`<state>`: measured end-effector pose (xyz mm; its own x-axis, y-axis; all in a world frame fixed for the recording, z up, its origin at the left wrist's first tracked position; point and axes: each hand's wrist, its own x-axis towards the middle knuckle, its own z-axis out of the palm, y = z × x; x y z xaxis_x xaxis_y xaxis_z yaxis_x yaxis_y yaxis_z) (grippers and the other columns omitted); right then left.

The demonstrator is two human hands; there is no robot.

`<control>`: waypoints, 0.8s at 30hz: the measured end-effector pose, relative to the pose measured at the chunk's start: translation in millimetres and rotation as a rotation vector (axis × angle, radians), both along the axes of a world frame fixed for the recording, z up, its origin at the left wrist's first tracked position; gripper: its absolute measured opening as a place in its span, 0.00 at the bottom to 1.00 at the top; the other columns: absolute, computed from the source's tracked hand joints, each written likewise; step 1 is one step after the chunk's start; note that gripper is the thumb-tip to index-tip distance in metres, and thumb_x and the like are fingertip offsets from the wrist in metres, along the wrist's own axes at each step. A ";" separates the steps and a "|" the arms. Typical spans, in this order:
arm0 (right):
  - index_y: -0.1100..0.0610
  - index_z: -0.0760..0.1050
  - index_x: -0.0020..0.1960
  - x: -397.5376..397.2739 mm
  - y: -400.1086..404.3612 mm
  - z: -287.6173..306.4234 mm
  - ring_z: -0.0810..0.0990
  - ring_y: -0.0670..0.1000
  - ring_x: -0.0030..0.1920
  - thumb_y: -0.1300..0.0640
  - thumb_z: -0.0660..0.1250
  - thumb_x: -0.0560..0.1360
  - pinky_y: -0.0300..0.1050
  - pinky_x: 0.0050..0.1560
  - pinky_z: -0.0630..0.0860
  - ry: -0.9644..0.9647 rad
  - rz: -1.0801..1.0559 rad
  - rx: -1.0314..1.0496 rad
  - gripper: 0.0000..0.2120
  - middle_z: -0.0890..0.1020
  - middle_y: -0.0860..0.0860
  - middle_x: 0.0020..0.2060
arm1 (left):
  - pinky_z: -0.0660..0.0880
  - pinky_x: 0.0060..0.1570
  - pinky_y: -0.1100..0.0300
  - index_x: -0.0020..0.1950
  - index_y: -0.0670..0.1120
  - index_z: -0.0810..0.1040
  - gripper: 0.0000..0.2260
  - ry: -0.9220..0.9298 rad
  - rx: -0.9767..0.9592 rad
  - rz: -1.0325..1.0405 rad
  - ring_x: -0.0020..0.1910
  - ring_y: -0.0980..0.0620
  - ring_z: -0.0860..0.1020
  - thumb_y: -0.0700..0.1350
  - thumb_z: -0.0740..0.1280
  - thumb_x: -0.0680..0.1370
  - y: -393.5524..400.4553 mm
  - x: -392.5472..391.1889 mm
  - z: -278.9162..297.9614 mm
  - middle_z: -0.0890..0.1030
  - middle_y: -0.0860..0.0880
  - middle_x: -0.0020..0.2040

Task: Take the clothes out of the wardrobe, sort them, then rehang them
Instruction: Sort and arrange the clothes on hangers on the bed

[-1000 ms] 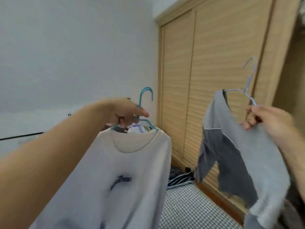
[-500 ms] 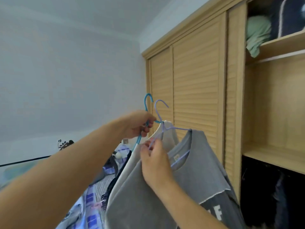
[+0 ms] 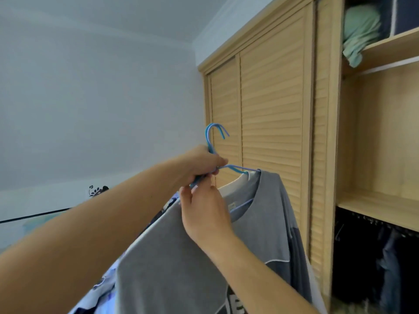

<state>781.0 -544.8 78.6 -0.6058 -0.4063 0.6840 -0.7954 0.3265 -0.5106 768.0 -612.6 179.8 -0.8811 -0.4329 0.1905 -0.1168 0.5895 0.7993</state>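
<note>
Matt grey cloth shirt [image 3: 181,264]; slatted wood wardrobe [image 3: 272,132]

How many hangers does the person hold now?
2. The blue hanger carries the white shirt; the lilac hanger carries the grey shirt. Their hooks lie together above the left hand. More may be hidden behind the shirts.

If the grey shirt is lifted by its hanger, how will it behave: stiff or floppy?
Probably floppy: the grey shirt drapes in soft folds and its sleeve hangs limp. It seems light, since the thin hangers carry it without visibly bending. It may slide off, because it sits tilted while both hands, left and right, bunch the hangers.
</note>
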 end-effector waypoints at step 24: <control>0.49 0.79 0.46 -60.6 51.2 -12.7 0.78 0.60 0.43 0.50 0.62 0.80 0.48 0.35 0.66 0.230 -0.203 0.354 0.08 0.82 0.54 0.42 | 0.70 0.37 0.48 0.50 0.51 0.65 0.14 -0.074 -1.029 0.458 0.44 0.35 0.79 0.59 0.49 0.83 -64.9 141.3 -124.9 0.81 0.42 0.45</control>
